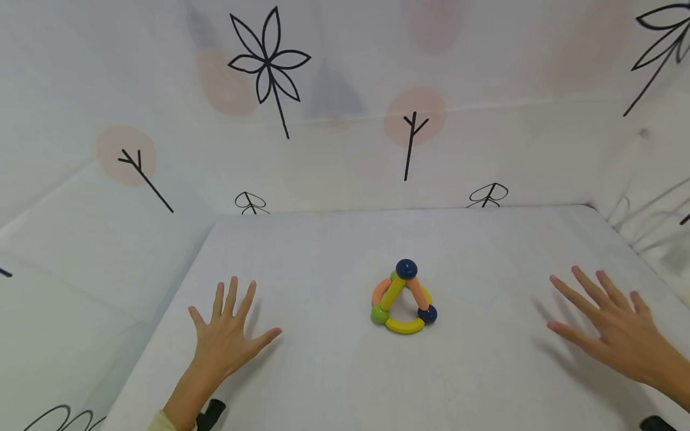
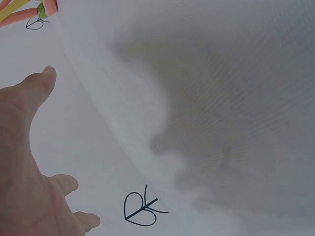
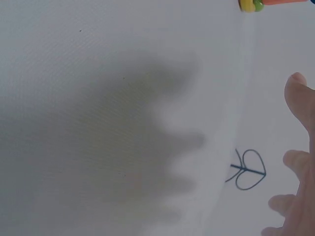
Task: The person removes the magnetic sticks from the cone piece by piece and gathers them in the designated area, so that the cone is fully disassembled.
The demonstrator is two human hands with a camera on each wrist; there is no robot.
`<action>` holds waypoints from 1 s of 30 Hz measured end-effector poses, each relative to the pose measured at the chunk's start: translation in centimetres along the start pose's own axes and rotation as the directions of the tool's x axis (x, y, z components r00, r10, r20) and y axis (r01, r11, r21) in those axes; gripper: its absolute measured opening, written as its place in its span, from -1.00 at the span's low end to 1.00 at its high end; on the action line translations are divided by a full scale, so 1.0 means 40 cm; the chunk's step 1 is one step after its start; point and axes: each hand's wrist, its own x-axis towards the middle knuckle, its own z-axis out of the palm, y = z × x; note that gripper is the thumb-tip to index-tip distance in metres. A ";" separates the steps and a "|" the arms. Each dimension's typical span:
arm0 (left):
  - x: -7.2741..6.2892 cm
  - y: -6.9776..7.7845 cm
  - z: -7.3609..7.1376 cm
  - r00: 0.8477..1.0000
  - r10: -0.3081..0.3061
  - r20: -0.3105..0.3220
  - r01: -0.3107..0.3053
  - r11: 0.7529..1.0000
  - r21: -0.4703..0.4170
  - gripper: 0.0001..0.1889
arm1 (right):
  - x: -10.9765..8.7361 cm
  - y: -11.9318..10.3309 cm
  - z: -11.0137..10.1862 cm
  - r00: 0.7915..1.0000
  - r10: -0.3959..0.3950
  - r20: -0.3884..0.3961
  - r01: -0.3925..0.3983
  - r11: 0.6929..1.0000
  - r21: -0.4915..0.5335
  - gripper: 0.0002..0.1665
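A small pyramid-like toy of balls and rods [image 1: 405, 325] stands on the white table, between the two hands and apart from both. A dark blue ball [image 1: 406, 269] tops it; straight yellow and orange rods run down to a green ball [image 1: 380, 315] and another blue ball [image 1: 427, 314], with curved pieces around the base. To its left, my left hand [image 1: 223, 344] is spread over the table with fingers straight, holding nothing. My right hand [image 1: 620, 332] is likewise spread on the far right side. Part of the toy shows at the top corner of each wrist view.
The white table [image 1: 323, 371] has its back edge against a pale cloth wall [image 1: 345, 161] printed with black plant drawings and pink spots. Cloth also hangs along the left and right sides. A black strap piece [image 1: 211, 414] sits by the left wrist.
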 end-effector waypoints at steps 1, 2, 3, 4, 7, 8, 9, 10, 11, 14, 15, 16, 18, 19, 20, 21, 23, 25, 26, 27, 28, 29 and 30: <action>0.000 0.000 0.000 1.000 0.001 -0.003 -0.001 1.000 0.004 0.07 | 0.000 0.000 0.000 1.000 -0.003 -0.001 0.003 1.000 0.005 0.08; 0.000 0.000 -0.001 1.000 0.001 -0.002 -0.001 1.000 0.005 0.07 | 0.001 0.000 0.000 1.000 -0.004 -0.001 0.004 1.000 0.005 0.08; 0.000 0.001 -0.001 1.000 0.001 -0.002 -0.001 1.000 0.005 0.07 | 0.001 0.001 0.000 1.000 -0.004 -0.002 0.004 1.000 0.003 0.08; 0.000 0.001 -0.002 1.000 0.002 0.000 -0.002 1.000 0.006 0.07 | 0.002 0.001 0.000 1.000 -0.004 -0.003 0.004 1.000 0.001 0.08; 0.000 0.004 -0.003 1.000 0.004 -0.003 -0.004 1.000 0.002 0.07 | 0.004 0.001 -0.003 1.000 -0.007 -0.015 0.007 1.000 -0.006 0.09; 0.000 0.004 -0.004 1.000 0.005 -0.002 -0.005 1.000 -0.002 0.07 | 0.006 0.000 -0.004 1.000 -0.008 -0.019 0.007 1.000 -0.012 0.09; 0.000 0.005 -0.004 1.000 0.005 -0.004 -0.005 1.000 -0.005 0.07 | 0.009 -0.001 -0.005 1.000 -0.007 -0.025 0.007 1.000 -0.013 0.09; -0.001 0.005 -0.005 1.000 0.004 -0.006 -0.004 1.000 -0.007 0.07 | 0.011 -0.002 -0.007 0.999 -0.011 -0.030 0.010 1.000 -0.010 0.09; -0.001 0.005 -0.005 1.000 0.004 -0.009 -0.004 1.000 -0.007 0.07 | 0.013 -0.003 -0.008 0.999 -0.013 -0.033 0.013 1.000 -0.007 0.09; -0.001 0.009 -0.007 1.000 0.008 -0.019 -0.008 1.000 -0.006 0.07 | 0.019 -0.008 -0.013 0.999 -0.025 -0.047 0.026 1.000 0.012 0.08; 0.000 0.011 -0.009 1.000 0.011 -0.024 -0.011 1.000 -0.008 0.06 | 0.019 -0.009 -0.014 0.998 -0.029 -0.050 0.030 0.999 0.018 0.08; 0.001 0.015 -0.010 0.999 0.015 -0.028 -0.016 1.000 -0.012 0.06 | 0.021 -0.011 -0.017 0.998 -0.034 -0.053 0.035 0.999 0.019 0.08; 0.005 0.022 -0.011 0.999 0.024 -0.032 -0.024 0.999 -0.021 0.06 | 0.025 -0.014 -0.022 0.997 -0.042 -0.061 0.043 0.999 0.021 0.09; 0.006 0.027 -0.012 0.999 0.026 -0.031 -0.027 0.999 -0.024 0.05 | 0.028 -0.017 -0.024 0.997 -0.047 -0.061 0.048 0.999 0.024 0.09; 0.008 0.031 -0.013 0.999 0.027 -0.025 -0.028 0.999 -0.030 0.05 | 0.031 -0.020 -0.026 0.997 -0.052 -0.061 0.053 0.998 0.025 0.09; 0.010 0.035 -0.013 0.999 0.028 -0.022 -0.029 0.999 -0.036 0.05 | 0.036 -0.024 -0.028 0.996 -0.058 -0.062 0.059 0.998 0.031 0.08; 0.016 0.044 -0.011 1.000 0.029 -0.012 -0.030 0.999 -0.043 0.05 | 0.046 -0.034 -0.032 0.996 -0.070 -0.057 0.072 0.996 0.045 0.07; 0.024 0.057 -0.007 0.999 0.032 -0.009 -0.032 0.998 -0.057 0.05 | 0.055 -0.046 -0.036 0.995 -0.083 -0.056 0.087 0.994 0.061 0.05; 0.031 0.064 -0.005 0.999 0.034 -0.009 -0.035 0.997 -0.069 0.05 | 0.061 -0.052 -0.039 0.994 -0.088 -0.057 0.092 0.994 0.066 0.04; 0.038 0.073 -0.002 0.999 0.038 -0.010 -0.039 0.996 -0.082 0.05 | 0.066 -0.058 -0.042 0.994 -0.098 -0.058 0.101 0.993 0.067 0.04; 0.045 0.083 0.000 0.999 0.042 -0.009 -0.043 0.994 -0.096 0.04 | 0.071 -0.064 -0.046 0.993 -0.103 -0.061 0.107 0.992 0.071 0.05; 0.053 0.094 0.002 0.999 0.046 -0.008 -0.047 0.992 -0.115 0.04 | 0.078 -0.071 -0.049 0.991 -0.114 -0.065 0.118 0.990 0.073 0.06; 0.062 0.105 0.004 0.999 0.051 -0.005 -0.051 0.990 -0.135 0.03 | 0.084 -0.078 -0.053 0.990 -0.124 -0.072 0.130 0.988 0.083 0.07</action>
